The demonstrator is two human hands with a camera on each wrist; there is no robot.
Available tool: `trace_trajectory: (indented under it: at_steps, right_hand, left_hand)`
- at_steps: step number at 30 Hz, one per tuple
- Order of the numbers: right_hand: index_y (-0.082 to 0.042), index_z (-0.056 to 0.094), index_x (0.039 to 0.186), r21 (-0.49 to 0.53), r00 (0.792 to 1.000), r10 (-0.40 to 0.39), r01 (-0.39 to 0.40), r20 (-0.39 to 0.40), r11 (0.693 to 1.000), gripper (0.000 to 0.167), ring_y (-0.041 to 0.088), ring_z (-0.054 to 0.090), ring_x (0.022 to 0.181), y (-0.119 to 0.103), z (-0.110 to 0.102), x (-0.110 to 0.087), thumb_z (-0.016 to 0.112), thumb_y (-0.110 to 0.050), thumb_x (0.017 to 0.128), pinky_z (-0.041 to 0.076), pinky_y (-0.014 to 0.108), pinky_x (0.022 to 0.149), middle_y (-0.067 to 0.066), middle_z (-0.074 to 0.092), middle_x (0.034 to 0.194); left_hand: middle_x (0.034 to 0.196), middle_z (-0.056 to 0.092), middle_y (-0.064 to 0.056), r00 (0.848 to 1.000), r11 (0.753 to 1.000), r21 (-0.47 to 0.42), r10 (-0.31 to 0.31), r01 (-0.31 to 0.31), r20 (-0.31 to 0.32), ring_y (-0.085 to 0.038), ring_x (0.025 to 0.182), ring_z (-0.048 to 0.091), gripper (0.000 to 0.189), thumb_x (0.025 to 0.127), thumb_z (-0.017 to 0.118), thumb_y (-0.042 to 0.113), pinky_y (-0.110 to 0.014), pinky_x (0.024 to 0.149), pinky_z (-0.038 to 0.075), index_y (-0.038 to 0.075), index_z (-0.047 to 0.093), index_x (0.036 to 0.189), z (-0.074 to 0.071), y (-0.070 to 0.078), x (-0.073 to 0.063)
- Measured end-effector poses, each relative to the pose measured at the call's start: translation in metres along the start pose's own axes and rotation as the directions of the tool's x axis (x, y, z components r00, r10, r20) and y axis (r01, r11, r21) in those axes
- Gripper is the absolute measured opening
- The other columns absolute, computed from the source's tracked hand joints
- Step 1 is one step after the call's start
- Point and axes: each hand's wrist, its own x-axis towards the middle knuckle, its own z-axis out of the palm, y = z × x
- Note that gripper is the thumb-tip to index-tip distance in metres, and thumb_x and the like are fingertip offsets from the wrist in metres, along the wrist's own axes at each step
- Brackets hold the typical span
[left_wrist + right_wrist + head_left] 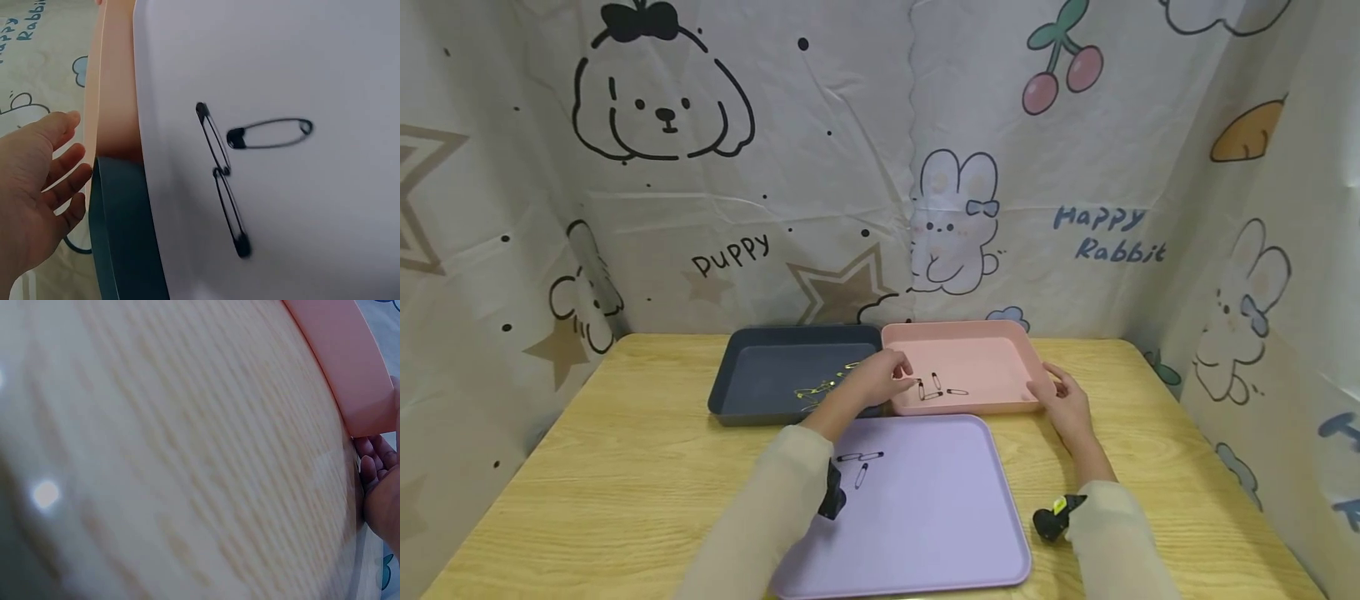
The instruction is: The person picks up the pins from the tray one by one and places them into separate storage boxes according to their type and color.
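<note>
My left hand [880, 379] hovers over the left side of the pink tray [958, 346], its fingertips near several black safety pins [957, 392] lying there. In the left wrist view the fingers of that hand are loosely bent, and no pin shows between them. With my right hand [1066, 407] I grip the pink tray's right front corner, thumb over the rim and fingers outside it. The right wrist view shows the fingers at the corner, partly cut off by the frame. On the purple tray [940, 517] lie 3 black safety pins [270, 134].
A dark blue-grey tray [760, 373] stands left of the pink one and holds several gold safety pins [812, 392], partly behind my left arm. All trays rest on a wooden table [587, 467]. A printed cloth [820, 167] hangs behind and at the sides.
</note>
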Motion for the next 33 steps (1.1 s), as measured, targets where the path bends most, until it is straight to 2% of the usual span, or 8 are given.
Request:
trace_trajectory:
  at_steps: [10,20,24,30,33]
  right_hand:
    - [-0.017,0.037,0.144,0.007,1.0,0.002,-0.002,-0.011,1.0,0.062,0.016,0.04,0.106,0.003,0.002,0.001,0.06,-0.036,0.09,0.034,0.01,0.073,0.013,0.045,0.124]
    - [-0.018,0.036,0.144,-0.004,1.0,0.014,-0.014,-0.013,1.0,0.064,0.017,0.04,0.107,0.006,0.001,0.004,0.06,-0.041,0.089,0.034,0.012,0.074,0.014,0.044,0.126]
    - [-0.018,0.035,0.145,-0.017,1.0,0.014,-0.014,-0.014,1.0,0.065,0.017,0.04,0.106,0.005,0.001,0.003,0.059,-0.042,0.089,0.035,0.012,0.072,0.014,0.044,0.125]
    - [-0.018,0.032,0.146,-0.01,1.0,0.028,-0.028,0.001,1.0,0.067,0.021,0.038,0.115,0.003,0.001,0.002,0.058,-0.043,0.09,0.034,0.017,0.08,0.017,0.039,0.134]
    - [-0.018,0.033,0.146,-0.004,1.0,0.031,-0.031,0.002,1.0,0.067,0.021,0.038,0.115,0.002,0.002,0.002,0.059,-0.042,0.089,0.034,0.016,0.078,0.016,0.039,0.134]
  left_hand:
    - [0.084,0.056,-0.001,1.0,0.999,-0.035,0.002,-0.003,-0.014,-0.012,0.074,0.049,0.016,0.089,0.063,0.024,-0.027,0.066,0.042,0.01,0.062,0.096,-0.007,-0.009,-0.02]
    - [0.092,0.058,-0.002,0.998,0.999,-0.044,0.003,-0.005,-0.056,-0.014,0.084,0.054,0.012,0.089,0.064,0.023,-0.032,0.078,0.046,0.012,0.063,0.092,-0.018,-0.016,-0.045]
    - [0.093,0.059,-0.001,0.997,1.0,-0.02,0.019,-0.021,-0.079,-0.014,0.087,0.055,0.013,0.087,0.066,0.023,-0.034,0.082,0.047,0.012,0.064,0.093,-0.02,-0.021,-0.057]
    - [0.092,0.06,-0.002,0.993,0.998,0.023,0.053,-0.051,-0.104,-0.016,0.088,0.057,0.013,0.086,0.067,0.022,-0.035,0.084,0.047,0.011,0.064,0.092,-0.021,-0.031,-0.075]
    - [0.092,0.06,-0.001,0.992,0.999,0.016,0.044,-0.042,-0.119,-0.017,0.089,0.057,0.013,0.086,0.068,0.023,-0.035,0.083,0.047,0.012,0.065,0.091,-0.021,-0.035,-0.085]
